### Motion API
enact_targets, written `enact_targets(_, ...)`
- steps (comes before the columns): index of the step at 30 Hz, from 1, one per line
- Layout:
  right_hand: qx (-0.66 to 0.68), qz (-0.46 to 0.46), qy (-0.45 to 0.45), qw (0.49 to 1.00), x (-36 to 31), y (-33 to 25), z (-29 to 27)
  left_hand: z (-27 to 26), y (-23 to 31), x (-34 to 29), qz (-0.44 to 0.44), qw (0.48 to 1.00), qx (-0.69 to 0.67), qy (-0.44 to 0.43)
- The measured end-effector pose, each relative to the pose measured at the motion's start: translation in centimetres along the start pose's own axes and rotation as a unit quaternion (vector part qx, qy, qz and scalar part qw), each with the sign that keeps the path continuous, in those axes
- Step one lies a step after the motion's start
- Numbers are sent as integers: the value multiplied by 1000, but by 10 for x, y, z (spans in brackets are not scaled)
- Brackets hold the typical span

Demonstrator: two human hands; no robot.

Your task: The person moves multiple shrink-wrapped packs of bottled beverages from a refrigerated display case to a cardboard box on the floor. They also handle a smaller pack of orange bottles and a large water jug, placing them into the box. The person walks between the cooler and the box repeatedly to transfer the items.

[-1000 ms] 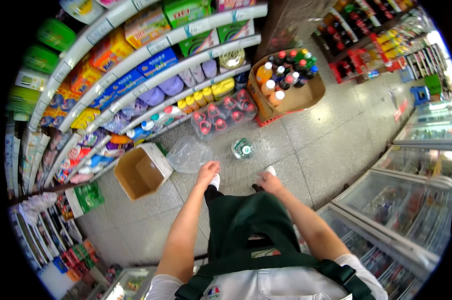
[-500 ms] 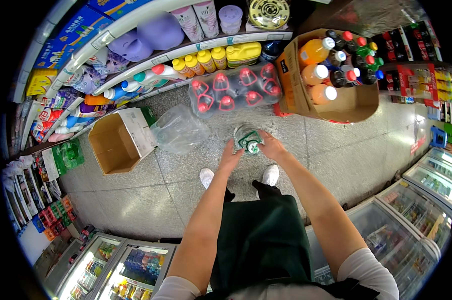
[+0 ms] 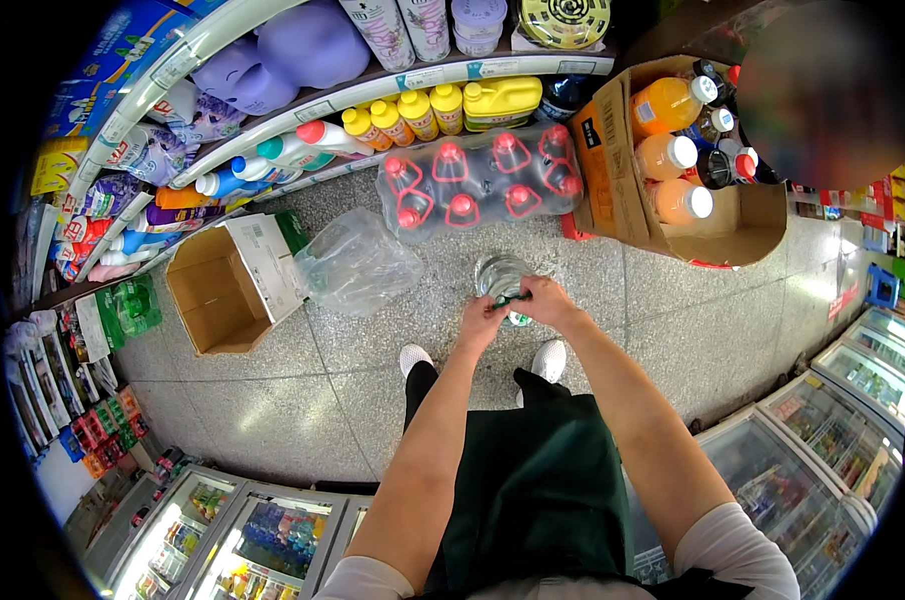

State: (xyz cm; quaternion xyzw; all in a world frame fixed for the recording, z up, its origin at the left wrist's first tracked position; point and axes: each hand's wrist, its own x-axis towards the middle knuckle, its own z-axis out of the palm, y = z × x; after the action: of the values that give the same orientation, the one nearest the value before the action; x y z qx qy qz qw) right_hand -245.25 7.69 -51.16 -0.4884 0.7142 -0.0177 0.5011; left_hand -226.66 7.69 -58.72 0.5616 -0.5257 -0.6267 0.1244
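Note:
A large clear plastic bottle point(image 3: 503, 272) stands on the floor in front of my shoes, with part of its green-and-white cap area showing below my fingers. My left hand point(image 3: 483, 322) and my right hand point(image 3: 549, 302) meet over it, both closed in a pinch. Between them runs a dark green plastic carry handle point(image 3: 514, 300), gripped at either end. Fingers hide most of the bottle's neck, so I cannot see whether the handle is still around it.
A crumpled clear plastic bag point(image 3: 363, 262) and an opened cardboard box point(image 3: 218, 290) lie to the left. Ahead sits a shrink-wrapped pack point(image 3: 481, 195) of red-capped bottles, beside a carton point(image 3: 623, 180) of drinks. Shelves line the far side; freezers point(image 3: 773, 460) stand right. A blurred shape covers the upper right.
My hands have come from either side of the bottle to close together on the green handle. The view has shifted slightly, and a blurred shape has appeared at the upper right.

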Motion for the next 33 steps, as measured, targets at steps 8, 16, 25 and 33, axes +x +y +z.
enact_targets(8,-129,18,-166,977,-32,-16,6,-9,27,-33,-163,975,-1,-153)
enact_targets(16,-84,58,-117,988,-101,-63,25,-42,46,-112,-64,987,77,-126)
enact_targets(25,-103,-185,-142,967,-226,-188,56,-152,111,-308,-41,998,-31,-27)
enact_targets(33,-55,-239,-154,957,-322,-393,86,-282,157,-466,-33,948,-292,126)
